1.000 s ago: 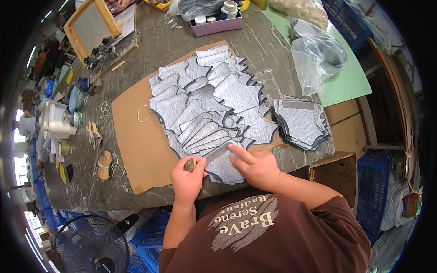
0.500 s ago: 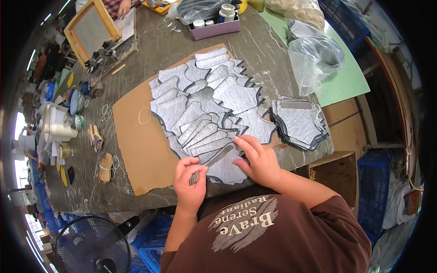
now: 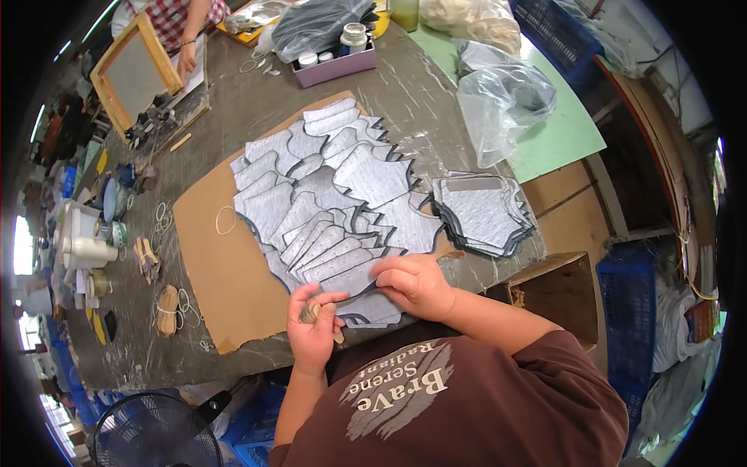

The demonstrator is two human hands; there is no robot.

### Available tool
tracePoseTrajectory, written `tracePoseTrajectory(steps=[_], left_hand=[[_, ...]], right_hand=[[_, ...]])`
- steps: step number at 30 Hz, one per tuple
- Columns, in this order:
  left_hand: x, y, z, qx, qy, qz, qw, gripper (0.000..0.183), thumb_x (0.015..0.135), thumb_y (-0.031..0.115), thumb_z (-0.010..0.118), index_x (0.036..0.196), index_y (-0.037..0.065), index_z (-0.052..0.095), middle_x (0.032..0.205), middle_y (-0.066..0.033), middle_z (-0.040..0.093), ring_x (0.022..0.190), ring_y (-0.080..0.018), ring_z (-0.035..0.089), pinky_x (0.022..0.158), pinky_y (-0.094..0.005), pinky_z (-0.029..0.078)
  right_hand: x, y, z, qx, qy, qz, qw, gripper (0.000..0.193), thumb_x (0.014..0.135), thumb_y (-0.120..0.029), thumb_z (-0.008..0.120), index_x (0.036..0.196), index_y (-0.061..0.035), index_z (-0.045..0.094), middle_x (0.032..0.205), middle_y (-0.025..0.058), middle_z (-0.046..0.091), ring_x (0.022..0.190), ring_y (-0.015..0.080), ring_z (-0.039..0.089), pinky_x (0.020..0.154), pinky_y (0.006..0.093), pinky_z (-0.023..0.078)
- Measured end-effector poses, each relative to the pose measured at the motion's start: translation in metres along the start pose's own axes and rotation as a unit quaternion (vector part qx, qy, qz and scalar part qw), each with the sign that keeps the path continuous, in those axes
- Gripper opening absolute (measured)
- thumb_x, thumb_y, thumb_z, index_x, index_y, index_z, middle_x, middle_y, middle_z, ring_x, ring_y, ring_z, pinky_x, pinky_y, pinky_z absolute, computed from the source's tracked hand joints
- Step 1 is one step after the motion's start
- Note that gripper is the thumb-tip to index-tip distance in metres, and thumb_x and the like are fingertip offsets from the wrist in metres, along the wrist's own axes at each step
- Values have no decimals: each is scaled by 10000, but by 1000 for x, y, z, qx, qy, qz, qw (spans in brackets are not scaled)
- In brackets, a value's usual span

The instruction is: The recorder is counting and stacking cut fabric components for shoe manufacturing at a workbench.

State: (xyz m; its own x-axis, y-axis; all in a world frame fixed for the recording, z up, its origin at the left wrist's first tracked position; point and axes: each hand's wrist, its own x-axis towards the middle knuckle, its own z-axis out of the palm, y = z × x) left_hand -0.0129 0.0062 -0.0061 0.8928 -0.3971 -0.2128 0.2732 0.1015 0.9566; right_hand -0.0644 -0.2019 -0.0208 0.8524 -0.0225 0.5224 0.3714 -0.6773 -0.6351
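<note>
Overlapping grey fabric pieces, cut with curved and jagged dark edges, cover a brown cardboard sheet. At the near edge of the layout, my left hand is closed around a small bundle of tan flat sticks, one end poking out below the palm. Its thumb and forefinger reach toward a fanned row of narrower grey pieces. My right hand pinches the edge of the nearest fanned grey piece, fingertips pressed together. That piece's underside is hidden.
Right of the cardboard lies a stack of grey pieces. Stick bundles and rubber bands lie left. Farther back are a purple box with jars, a clear plastic bag, and a wood-framed screen beside another person's hand.
My right hand has closed from a spread grip into a pinch on the grey piece, which now lies flatter among the fan. My left hand has turned, showing the sticks more. The view has shifted.
</note>
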Motion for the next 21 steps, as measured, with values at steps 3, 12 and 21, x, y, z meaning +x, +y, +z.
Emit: tracePoseTrajectory(steps=[3, 12, 21], left_hand=[[5, 1, 4, 23, 0, -14, 1000, 226, 942, 109, 522, 1112, -19, 448, 1043, -190, 638, 580, -85, 560, 513, -181, 444], [6, -3, 5, 2, 13, -22, 1000, 134, 937, 116, 531, 963, -11, 499, 832, -139, 629, 608, -153, 617, 527, -239, 488], [3, 0, 12, -112, 65, -78, 988, 109, 957, 108, 485, 970, 5, 453, 893, -163, 603, 825, -271, 651, 751, -380, 556]], right_hand=[[6, -8, -17, 45, 5, 19, 999, 196, 690, -43, 704, 836, -80, 579, 799, 55, 621, 664, 249, 616, 543, 335, 484], [23, 10, -144, -118, 25, 190, 974, 263, 740, 28, 625, 983, -63, 668, 787, 101, 606, 683, 245, 595, 607, 303, 457], [17, 44, -120, -381, 76, 210, 897, 358, 809, -26, 582, 1106, -217, 644, 1068, 93, 543, 707, 273, 599, 617, 382, 469]])
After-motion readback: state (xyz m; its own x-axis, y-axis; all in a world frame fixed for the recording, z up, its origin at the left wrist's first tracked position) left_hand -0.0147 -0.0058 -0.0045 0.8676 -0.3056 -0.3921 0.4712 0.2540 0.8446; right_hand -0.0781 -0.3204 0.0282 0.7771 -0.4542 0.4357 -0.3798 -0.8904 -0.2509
